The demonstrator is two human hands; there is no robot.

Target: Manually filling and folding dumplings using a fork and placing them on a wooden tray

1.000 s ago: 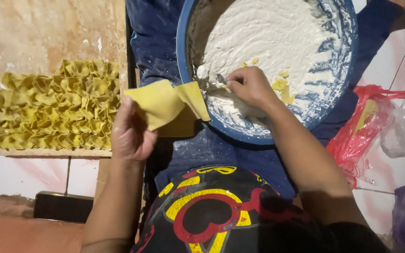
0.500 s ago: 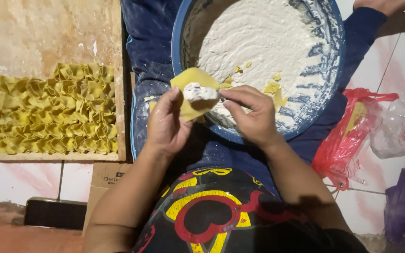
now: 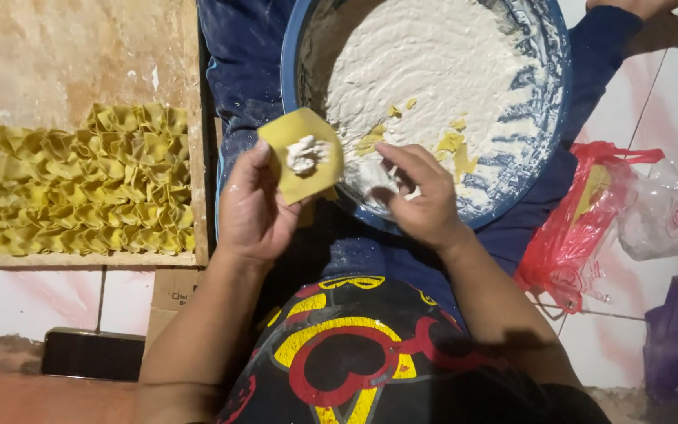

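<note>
So the left hand [image 3: 254,210] is cupping a yellow wrapper [image 3: 301,154] with a white blob of filling [image 3: 307,153] sitting in the middle, fingers curled under it and thumb along its left edge. The right hand [image 3: 417,192] is hovering just right of the wrapper, fingertips pinched loosely together over the blue bowl [image 3: 290,55] rim, not touching the wrapper. Folded dumplings [image 3: 80,184] are crowding the wooden board [image 3: 64,55] well left of the fingers; its upper part is lying bare.

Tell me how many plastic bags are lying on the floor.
2: a red plastic bag right of the blue bowl, and a clear plastic bag beside it. More may lie outside the frame.
</note>
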